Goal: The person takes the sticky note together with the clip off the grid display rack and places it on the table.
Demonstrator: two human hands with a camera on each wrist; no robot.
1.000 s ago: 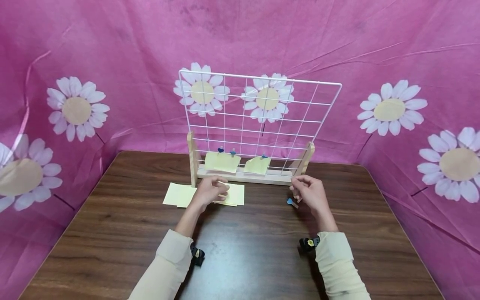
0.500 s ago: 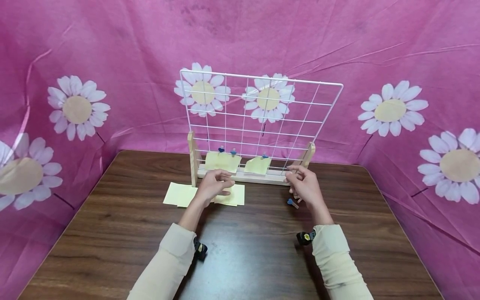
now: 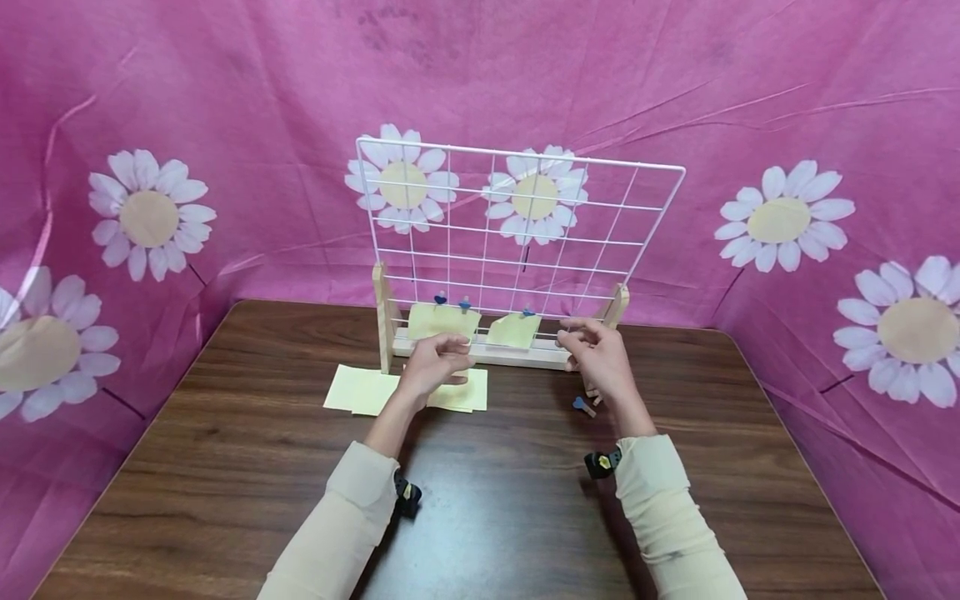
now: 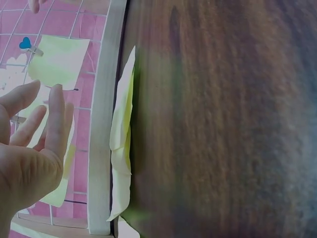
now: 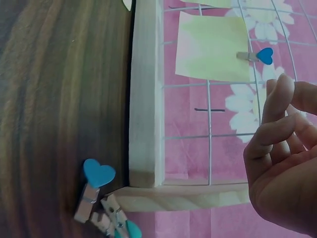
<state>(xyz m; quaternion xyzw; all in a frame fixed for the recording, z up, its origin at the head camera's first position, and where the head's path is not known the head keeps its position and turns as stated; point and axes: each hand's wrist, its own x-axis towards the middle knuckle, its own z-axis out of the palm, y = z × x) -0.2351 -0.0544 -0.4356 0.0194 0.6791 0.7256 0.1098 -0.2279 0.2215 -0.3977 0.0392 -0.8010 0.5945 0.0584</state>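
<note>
My left hand (image 3: 433, 365) hovers above loose yellow sticky notes (image 3: 360, 390), in front of the white wire grid. Its fingers are parted and bare in the left wrist view. My right hand (image 3: 600, 358) is at the grid's lower right, its fingers loosely bent, with nothing visible between them. Two yellow notes hang on the grid: a wider left one (image 3: 442, 321) under two heart clothespins (image 3: 464, 303), and a right one (image 5: 213, 47) under one blue heart clothespin (image 5: 265, 56). Below my right hand lie several small clothespins; a blue heart one (image 5: 99, 172) shows plainly.
The wire grid (image 3: 525, 200) stands in a wooden base (image 3: 517, 356) with uprights at both ends, on a dark wood table (image 3: 495, 500). Pink cloth with daisies hangs behind. Each wrist wears a small black camera (image 3: 408, 497).
My right hand has moved up and left, away from the loose clothespins and towards the right hanging note. My left hand has shifted slightly right and up, its fingers spreading.
</note>
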